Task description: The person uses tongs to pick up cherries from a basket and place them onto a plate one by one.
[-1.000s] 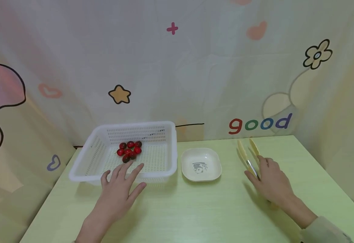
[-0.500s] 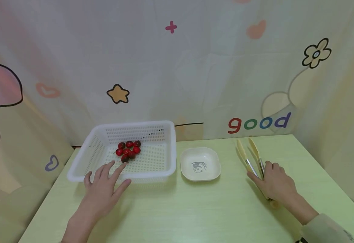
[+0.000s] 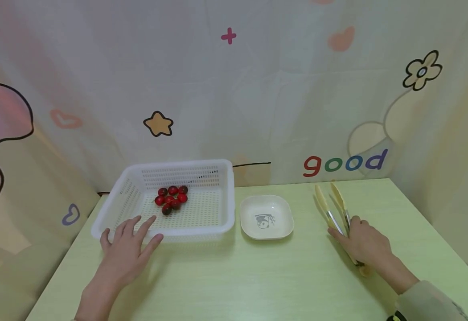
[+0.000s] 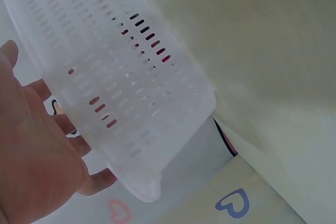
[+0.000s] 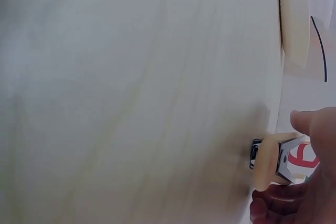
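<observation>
My right hand [image 3: 364, 243] holds a pair of tongs [image 3: 340, 223] near their hinged end, thumb on one side and fingers on the other. Their two pale tips point away and stand apart. In the right wrist view the hinge end of the tongs [image 5: 275, 161] shows between thumb and fingers, close over the table. At the left, my left hand [image 3: 123, 254] spreads its fingers at the near rim of a white perforated basket [image 3: 210, 231]. Several dark red cherries [image 3: 171, 200] lie clustered inside. In the left wrist view, fingertips of the left hand [image 4: 42, 150] overlap the basket's rim.
A small white square dish [image 3: 266, 225] with a panda picture stands between the basket and the tongs. The pale green table [image 3: 258, 281] ends at a printed curtain [image 3: 258, 111] behind. More curtain hangs at both sides.
My left hand has drawn back left along the basket's near rim, away from over the cherries. My right hand has slid slightly nearer along the tongs, showing more of them. Basket and dish stay put.
</observation>
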{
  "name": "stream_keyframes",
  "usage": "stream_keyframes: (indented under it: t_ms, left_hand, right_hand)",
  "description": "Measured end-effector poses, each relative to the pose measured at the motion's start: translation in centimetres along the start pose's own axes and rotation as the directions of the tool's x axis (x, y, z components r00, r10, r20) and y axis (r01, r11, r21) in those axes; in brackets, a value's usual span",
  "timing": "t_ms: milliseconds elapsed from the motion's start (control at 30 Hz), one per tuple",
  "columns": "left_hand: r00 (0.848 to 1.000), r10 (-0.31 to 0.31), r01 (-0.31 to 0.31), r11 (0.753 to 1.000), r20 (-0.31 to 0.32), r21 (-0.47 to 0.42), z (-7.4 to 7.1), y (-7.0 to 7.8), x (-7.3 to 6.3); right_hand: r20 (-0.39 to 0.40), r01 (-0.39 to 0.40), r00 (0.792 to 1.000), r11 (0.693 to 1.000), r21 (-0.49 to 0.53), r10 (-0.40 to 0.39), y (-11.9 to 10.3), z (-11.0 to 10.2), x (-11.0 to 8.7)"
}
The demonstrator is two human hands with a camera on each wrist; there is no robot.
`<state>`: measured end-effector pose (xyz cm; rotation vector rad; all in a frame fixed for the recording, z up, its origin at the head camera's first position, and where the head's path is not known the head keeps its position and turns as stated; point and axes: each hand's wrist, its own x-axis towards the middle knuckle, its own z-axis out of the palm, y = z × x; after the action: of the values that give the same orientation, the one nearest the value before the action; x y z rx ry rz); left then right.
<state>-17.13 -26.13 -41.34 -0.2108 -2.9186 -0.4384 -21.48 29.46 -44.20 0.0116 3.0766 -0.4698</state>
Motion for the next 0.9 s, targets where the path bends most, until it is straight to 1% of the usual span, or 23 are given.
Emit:
stream_keyframes:
  t_ms: [267,433,633,900]
  left_hand:
    - [1.0,0.01,-0.01,1.0,-0.014,0.011,0.11,-0.47,0.23]
    - [1.0,0.0,-0.001,1.0,-0.018,-0.005,0.06,-0.55,0.32]
    - [1.0,0.001,-0.001,1.0,-0.014,-0.012,0.04,-0.68,0.41]
    - [1.0,0.005,-0.006,1.0,-0.021,-0.03,0.0,-0.57,0.42]
  right_hand:
    - [0.014,-0.018,1.0,1.0,0.022,0.018,-0.14,-0.32,0.06]
    - [0.008,-0.015,1.0,0.999,0.033,0.015,-0.19,-0.28,0.21]
    - [0.025,-0.021,1.0,0.999,0.042,0.02,-0.13,0.02,0.29]
    - [-0.002,0.005,1.0,0.998,0.057,-0.005,0.0,0.03,0.33]
